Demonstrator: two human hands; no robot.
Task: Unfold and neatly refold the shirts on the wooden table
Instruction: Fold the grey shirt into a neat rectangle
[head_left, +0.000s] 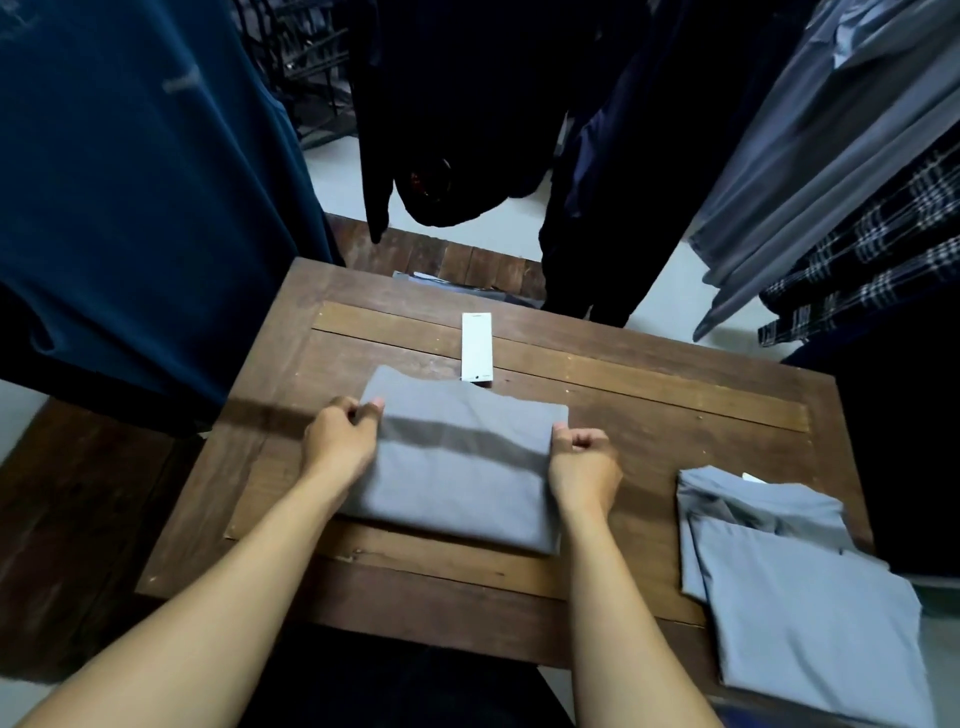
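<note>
Both hands are on one garment. The left hand (343, 436) has its fingers curled over the far left edge of the grey shirt (457, 467) and pinches the top layer. The right hand (584, 457) is bunched at the opposite edge with its fingers curled in. It seems to nip the cloth there, though the hold itself is tucked under the knuckles.

Between them the grey shirt lies in the middle of the bench (649, 384) as a compact rectangle, several layers thick at its near edge. A white tag (477, 348) pokes out from its far edge and lies flat on the wood.

Near the right-hand corner of the bench sits a pile of lighter grey shirts (789, 597). It is loosely folded, with skewed layers and one corner past the edge. Hanging clothes ring the bench: a dark blue top (130, 208) on the left, black garments (467, 130) beyond, and checked shirts (883, 249) on the right.

As for progress, the middle shirt is folded small, but I cannot tell whether this grip finishes a fold or starts to open it. The ragged pile looks like work not yet done, so I would put the task no more than partway.
</note>
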